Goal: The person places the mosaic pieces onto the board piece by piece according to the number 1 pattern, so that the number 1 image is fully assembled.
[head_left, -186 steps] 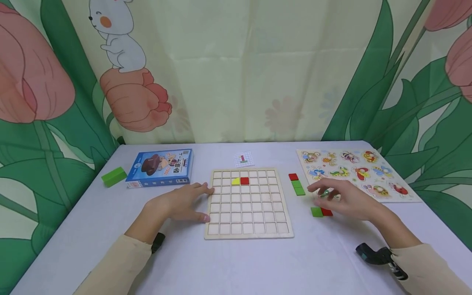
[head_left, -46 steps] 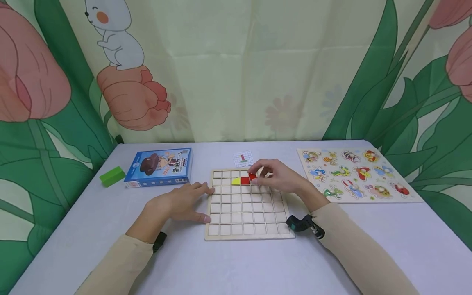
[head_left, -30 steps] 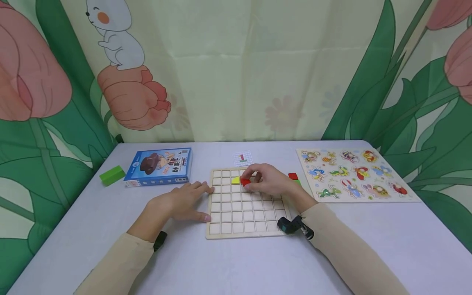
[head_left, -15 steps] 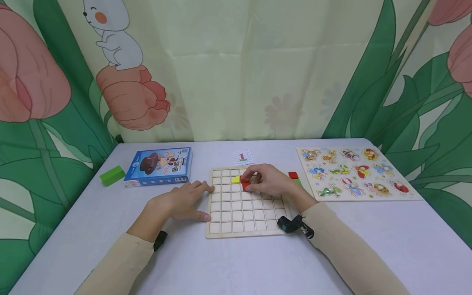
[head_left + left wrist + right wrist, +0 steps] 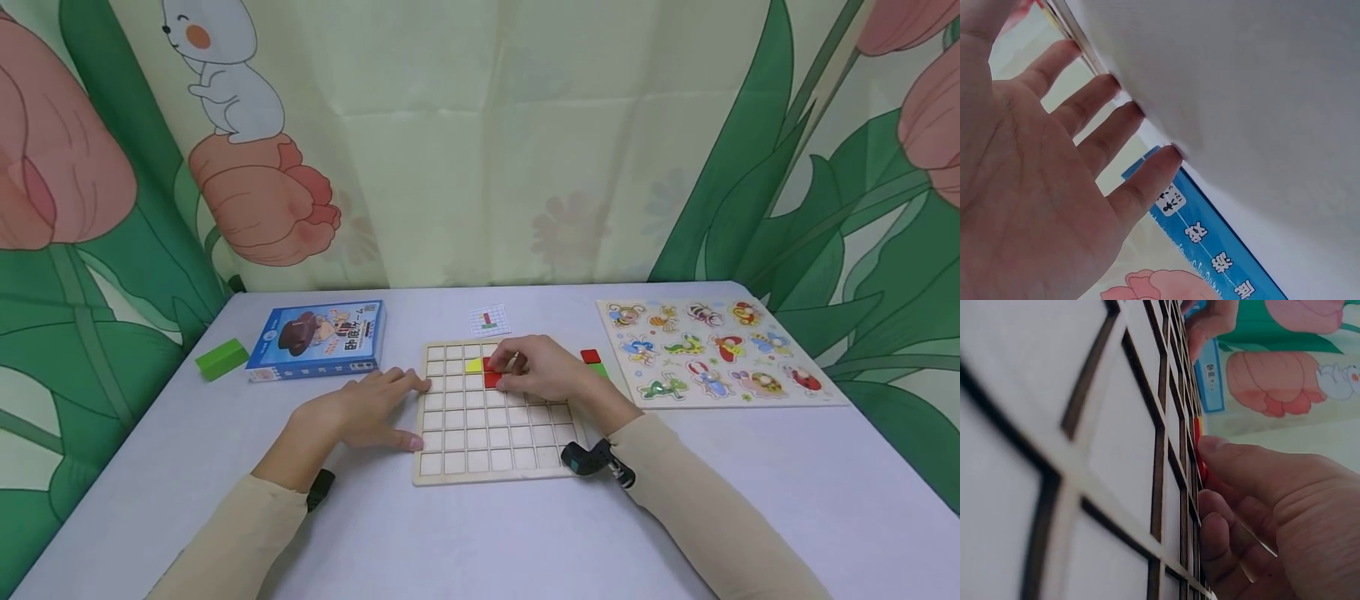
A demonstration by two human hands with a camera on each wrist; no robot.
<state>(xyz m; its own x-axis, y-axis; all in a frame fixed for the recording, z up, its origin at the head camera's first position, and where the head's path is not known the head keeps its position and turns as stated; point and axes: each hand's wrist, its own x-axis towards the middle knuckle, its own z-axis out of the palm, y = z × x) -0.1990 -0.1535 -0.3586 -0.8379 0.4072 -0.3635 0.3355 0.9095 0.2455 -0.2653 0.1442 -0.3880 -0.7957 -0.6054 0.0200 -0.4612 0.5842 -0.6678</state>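
Note:
My left hand [image 5: 367, 412] touches the left edge of the wooden grid board [image 5: 455, 462] with its fingertips and thumb. In the left wrist view, that hand's fingers [image 5: 1141, 184] are spread and nearly straight. A yellow tile [image 5: 473, 366] sits in an upper cell, with one red tile [image 5: 487, 364] beside it. Below that lies a second red tile [image 5: 492, 380], pinched at its right side by my right hand [image 5: 542, 367]. The right wrist view shows the thumb [image 5: 1222, 450] on red at the board's surface; the tile is mostly hidden there.
A red tile [image 5: 590, 356] and a partly hidden green tile [image 5: 599, 368] lie right of the board. Behind it is a small pattern card [image 5: 489, 320]. A blue game box [image 5: 315, 340] and green block [image 5: 222, 359] stand left; an insect puzzle board [image 5: 712, 354] lies right.
My right hand has come from the tiles at the right onto the board with a red tile. That tile has moved down into the cell below the first red one. The left hand stays put.

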